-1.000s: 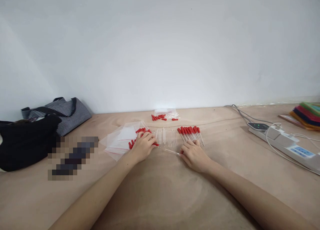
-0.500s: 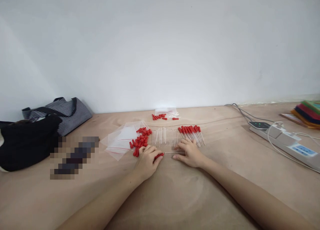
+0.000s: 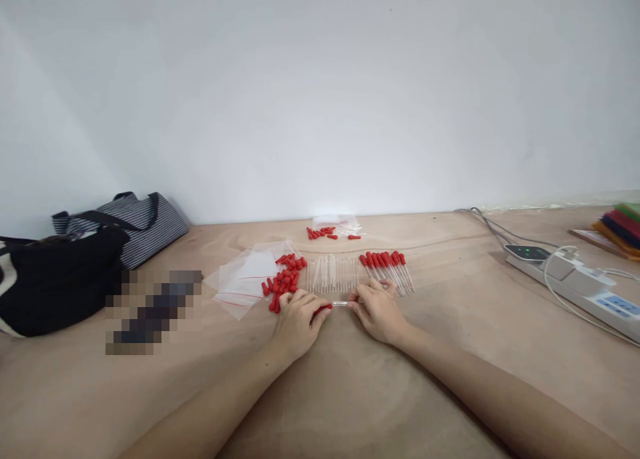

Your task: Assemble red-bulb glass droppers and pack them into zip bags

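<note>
Between the thumb and fingers of my left hand (image 3: 299, 318) is a red rubber dropper bulb (image 3: 326, 306), mostly covered by the fingers. My right hand (image 3: 379, 312) is closed on a clear glass dropper tube (image 3: 340, 304), whose end meets or nearly meets the bulb's mouth; I cannot tell which. Just beyond my hands lies a row of bare glass tubes (image 3: 333, 274). A heap of loose red bulbs (image 3: 285, 282) is at the left of that row. Several droppers with red bulbs on them (image 3: 387, 266) lie side by side at its right, beyond my right hand.
Clear zip bags (image 3: 247, 276) lie left of the bulb heap. Farther back are more red bulbs (image 3: 320, 233) beside a small bag (image 3: 334, 221). A black bag (image 3: 65, 279) and a striped bag (image 3: 155, 226) stand left. A power strip (image 3: 575, 282) with cables lies right.
My right hand's fingers have closed on the glass tube, where thumb and fingers were apart before. My left hand keeps its hold on the red bulb. The view has shifted slightly.
</note>
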Demonstrator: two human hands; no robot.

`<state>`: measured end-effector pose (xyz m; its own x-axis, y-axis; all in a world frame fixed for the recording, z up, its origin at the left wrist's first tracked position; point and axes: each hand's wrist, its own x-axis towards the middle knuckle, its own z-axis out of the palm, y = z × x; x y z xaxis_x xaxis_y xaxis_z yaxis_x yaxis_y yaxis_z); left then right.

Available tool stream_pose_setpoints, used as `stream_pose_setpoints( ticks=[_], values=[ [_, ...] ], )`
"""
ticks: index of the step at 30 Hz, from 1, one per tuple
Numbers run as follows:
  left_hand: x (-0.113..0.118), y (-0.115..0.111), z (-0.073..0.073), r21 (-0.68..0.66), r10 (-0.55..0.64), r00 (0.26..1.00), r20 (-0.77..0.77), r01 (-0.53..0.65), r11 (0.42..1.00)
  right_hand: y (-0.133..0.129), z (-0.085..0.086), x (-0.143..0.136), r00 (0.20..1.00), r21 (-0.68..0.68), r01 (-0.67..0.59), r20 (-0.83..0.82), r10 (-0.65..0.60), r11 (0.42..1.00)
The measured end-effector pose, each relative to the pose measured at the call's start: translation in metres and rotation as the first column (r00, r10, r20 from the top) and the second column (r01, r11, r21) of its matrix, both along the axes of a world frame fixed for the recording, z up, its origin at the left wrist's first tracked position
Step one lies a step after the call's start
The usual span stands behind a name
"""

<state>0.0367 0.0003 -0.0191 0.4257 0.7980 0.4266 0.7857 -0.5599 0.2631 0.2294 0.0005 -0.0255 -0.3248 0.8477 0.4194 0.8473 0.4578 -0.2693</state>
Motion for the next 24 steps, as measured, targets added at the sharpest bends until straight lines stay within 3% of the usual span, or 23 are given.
stream_pose_setpoints(
  ticks=[18,24],
  values=[
    [-0.0014,-0.0018,0.0006,0.016,-0.026,0.998,0.060,0.025,1.000,-0.0062,0.0035,-0.0047,0.979,-0.001,-0.162,-0.127,0.161,0.987],
    [-0.0009,-0.0029,0.0016,0.045,-0.050,0.997,0.061,0.047,0.998,-0.0026,-0.0001,-0.0040,0.977,0.106,-0.196,-0.062,0.203,0.975]
  ],
)
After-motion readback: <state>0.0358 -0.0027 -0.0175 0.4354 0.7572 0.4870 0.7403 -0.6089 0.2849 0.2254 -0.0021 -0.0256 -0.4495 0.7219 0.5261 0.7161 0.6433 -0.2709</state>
